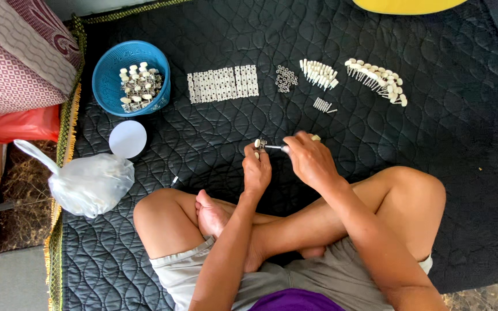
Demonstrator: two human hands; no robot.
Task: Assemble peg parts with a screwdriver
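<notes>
Left hand (257, 168) pinches a small white-knobbed metal tuning peg (259, 143) at its fingertips; right hand (308, 158), fingers curled closed, grips a screwdriver (276, 148) whose tip meets the peg just beyond the left fingertips.

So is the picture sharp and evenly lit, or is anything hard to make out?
Head view: soft, even daylight, no glare; the small metal part between the left hand and right hand is too tiny to resolve; edges bend slightly.
</notes>
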